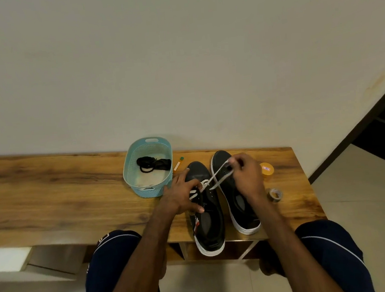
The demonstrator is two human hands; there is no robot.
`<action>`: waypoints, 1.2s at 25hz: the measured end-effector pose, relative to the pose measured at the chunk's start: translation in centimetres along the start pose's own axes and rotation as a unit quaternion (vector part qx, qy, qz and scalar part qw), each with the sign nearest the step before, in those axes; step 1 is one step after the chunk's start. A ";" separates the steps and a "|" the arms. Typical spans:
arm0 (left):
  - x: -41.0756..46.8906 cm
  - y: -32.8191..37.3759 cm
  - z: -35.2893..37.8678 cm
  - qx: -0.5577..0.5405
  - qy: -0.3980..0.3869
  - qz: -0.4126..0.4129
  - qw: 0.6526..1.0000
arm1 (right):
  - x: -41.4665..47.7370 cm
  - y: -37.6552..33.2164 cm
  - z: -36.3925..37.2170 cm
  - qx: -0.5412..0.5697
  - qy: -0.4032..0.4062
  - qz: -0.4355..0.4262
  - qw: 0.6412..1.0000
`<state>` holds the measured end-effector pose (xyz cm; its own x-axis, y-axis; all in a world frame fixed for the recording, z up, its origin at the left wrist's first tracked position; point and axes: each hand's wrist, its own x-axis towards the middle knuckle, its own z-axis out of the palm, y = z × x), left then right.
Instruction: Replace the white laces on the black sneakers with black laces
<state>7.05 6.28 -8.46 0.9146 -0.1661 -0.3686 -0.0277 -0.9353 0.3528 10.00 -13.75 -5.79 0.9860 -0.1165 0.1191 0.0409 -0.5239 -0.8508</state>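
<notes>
The right hand [244, 173] has its grip pinched shut on the free ends of the white lace [215, 176], drawing them up and away to the right, while the left hand [182, 194] lies flat and spread on the left sneaker [204, 206], fingers pressing it down rather than closed on anything. The lace is likely light, limp and a little grippy in the eyelets, so it should come out best when pulled near each crossing, one row at a time, with the shoe pinned as it is now. It looks flat and pale, taut in two strands that cross over the tongue, with a few rows threaded lower down. The left sneaker is black with a white sole, its heel hanging over the near edge of the bench [74, 195]. Just beside it stands the right sneaker [234, 196], apparently already unlaced. The black laces [153, 164] lie coiled in a blue basket [141, 188] to the left.
</notes>
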 end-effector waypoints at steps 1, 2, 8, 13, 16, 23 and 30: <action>0.0 0.0 0.1 0.001 -0.001 0.001 1.000 | 0.8 0.2 -1.3 0.056 0.048 0.033 0.997; 0.1 0.1 0.0 0.004 -0.001 0.002 1.000 | 1.4 0.4 -2.2 0.026 0.067 0.037 0.997; 0.2 0.3 0.1 0.007 0.001 0.005 1.000 | -1.6 0.0 2.5 -0.294 -0.233 -0.156 0.914; -0.3 -0.2 -0.1 0.002 0.010 0.014 1.000 | -1.9 0.5 3.6 -0.355 -0.259 -0.146 0.886; -0.4 -0.2 -0.4 0.005 0.006 0.010 1.000 | -1.2 0.3 1.9 -0.322 -0.141 -0.073 0.933; -0.2 0.6 -0.8 -0.111 0.120 0.014 0.986 | -1.2 0.1 1.5 -0.184 -0.062 0.030 0.981; 0.9 1.9 0.3 0.061 0.120 0.041 0.990 | -3.3 1.3 3.2 -0.135 -0.277 0.030 0.951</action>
<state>7.72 4.27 -8.35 0.9761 -0.1788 -0.1231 -0.1420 -0.9548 0.2610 7.33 -11.32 -8.93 0.9221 0.2699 -0.2773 0.0120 -0.7361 -0.6767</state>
